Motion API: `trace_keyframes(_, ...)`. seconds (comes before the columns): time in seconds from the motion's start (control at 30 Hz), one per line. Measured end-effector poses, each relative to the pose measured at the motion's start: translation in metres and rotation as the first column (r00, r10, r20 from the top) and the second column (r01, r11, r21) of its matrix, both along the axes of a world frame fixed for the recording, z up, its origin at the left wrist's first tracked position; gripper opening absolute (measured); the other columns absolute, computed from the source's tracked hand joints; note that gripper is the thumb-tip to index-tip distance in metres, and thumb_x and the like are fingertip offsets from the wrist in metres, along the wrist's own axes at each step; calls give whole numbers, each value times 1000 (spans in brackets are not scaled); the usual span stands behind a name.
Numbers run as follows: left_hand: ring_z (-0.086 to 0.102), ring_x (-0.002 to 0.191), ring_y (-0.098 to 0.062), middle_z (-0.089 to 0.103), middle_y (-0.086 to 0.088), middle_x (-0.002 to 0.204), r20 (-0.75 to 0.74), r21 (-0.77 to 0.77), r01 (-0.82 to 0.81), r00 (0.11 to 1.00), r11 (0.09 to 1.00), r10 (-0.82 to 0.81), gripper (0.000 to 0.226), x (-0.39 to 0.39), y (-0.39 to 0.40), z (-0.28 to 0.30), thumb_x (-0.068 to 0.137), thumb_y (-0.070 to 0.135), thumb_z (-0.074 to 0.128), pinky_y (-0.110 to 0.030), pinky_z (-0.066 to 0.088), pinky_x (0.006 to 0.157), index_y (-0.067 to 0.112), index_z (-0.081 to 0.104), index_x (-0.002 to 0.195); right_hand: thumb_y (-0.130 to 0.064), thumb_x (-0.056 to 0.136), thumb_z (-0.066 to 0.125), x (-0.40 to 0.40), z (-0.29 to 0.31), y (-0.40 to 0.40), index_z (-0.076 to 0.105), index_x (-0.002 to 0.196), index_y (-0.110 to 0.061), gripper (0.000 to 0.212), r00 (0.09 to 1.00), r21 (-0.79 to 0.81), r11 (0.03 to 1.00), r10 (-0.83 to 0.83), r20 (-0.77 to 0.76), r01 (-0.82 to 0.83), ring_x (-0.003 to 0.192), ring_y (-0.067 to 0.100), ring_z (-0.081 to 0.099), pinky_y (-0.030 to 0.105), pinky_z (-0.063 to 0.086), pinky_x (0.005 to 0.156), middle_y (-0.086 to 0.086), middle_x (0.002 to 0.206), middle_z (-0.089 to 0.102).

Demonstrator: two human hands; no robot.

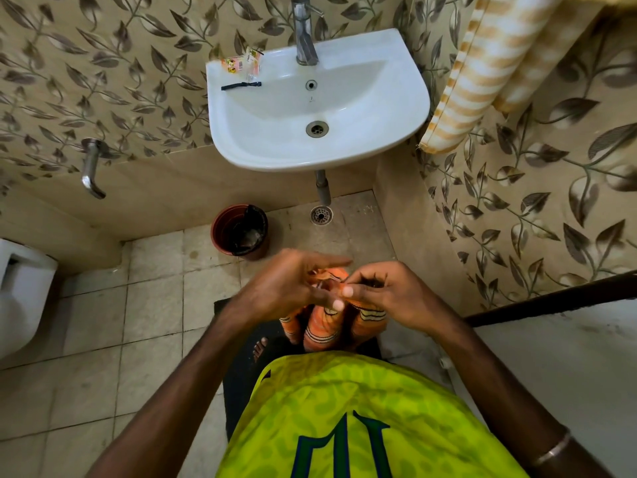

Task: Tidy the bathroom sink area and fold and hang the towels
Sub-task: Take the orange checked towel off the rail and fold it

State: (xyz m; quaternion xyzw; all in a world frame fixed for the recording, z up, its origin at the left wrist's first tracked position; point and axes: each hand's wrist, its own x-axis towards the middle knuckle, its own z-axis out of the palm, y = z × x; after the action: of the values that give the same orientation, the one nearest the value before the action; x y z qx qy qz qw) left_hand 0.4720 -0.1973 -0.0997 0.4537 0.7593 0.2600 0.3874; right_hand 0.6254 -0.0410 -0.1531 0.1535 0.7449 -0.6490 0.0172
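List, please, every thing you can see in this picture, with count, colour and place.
sink: one, white, on the wall ahead
tap: one, metal, at the sink's back rim
small packets: a few, orange and white, sink's back left corner
dark strip: one, black, sink's left rim
hanging towel: one, orange-white striped, right wall
bin: one, reddish-brown, floor below the sink
floor drain: one, metal
orange towel: one, striped, held by both hands
left hand: grips the towel
right hand: pinches the towel

Orange towel [324, 326] with dark stripes; white sink [396, 108]; beige-and-white striped hanging towel [489, 63]; leaf-patterned tan walls [103, 63]; reddish-brown bin [220, 232].
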Motion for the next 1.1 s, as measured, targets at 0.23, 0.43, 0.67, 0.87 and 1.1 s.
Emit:
trace_keyframes(0.23, 72, 79, -5, 76, 6, 88, 18, 14, -54, 998, 998, 54, 22, 3, 6, -2, 76, 27, 83, -40, 62, 72, 19, 77, 96, -27, 89, 75, 4, 5, 7, 80, 94, -19, 10, 1000, 2, 1000, -22, 5, 22, 84, 7, 69, 31, 53, 75, -4, 88, 77)
trace_keyframes(0.43, 71, 81, -3, 76, 6, 91, -52, 26, -74, 996, 997, 75, 22, -8, 3, 5, 74, 29, 83, -35, 62, 73, 18, 78, 92, -32, 82, 79, 17, -4, 12, 80, 92, -17, 18, 998, -30, 1000, -2, 59, 4, 83, 12, 72, 32, 55, 75, -2, 87, 78)
trace_keyframes(0.67, 71, 79, -2, 76, 5, 88, -75, 7, -88, 993, 996, 88, 21, -16, -1, 8, 73, 30, 84, -27, 61, 71, 18, 78, 89, -34, 81, 76, 22, -5, 14, 79, 93, -11, 26, 999, -59, 998, -29, 27, 30, 83, 16, 72, 30, 55, 73, 7, 89, 78)
trace_keyframes(0.87, 68, 94, 3, 74, 13, 98, -58, 9, -161, 985, 987, 161, 26, -11, -1, -1, 73, 26, 84, -17, 56, 79, 27, 76, 98, -23, 88, 77, 17, -2, 9, 79, 89, -14, 9, 998, -47, 997, -65, -7, 64, 76, 14, 65, 34, 49, 71, 8, 83, 75)
trace_keyframes(1.1, 65, 111, -2, 68, 11, 125, 181, 55, -60, 982, 997, 49, 55, 12, 8, -8, 75, 21, 84, -30, 59, 88, 25, 65, 127, -19, 91, 75, 7, 6, 2, 80, 92, -15, 7, 999, -36, 999, -35, -41, 33, 86, 14, 71, 36, 54, 78, 0, 89, 77)
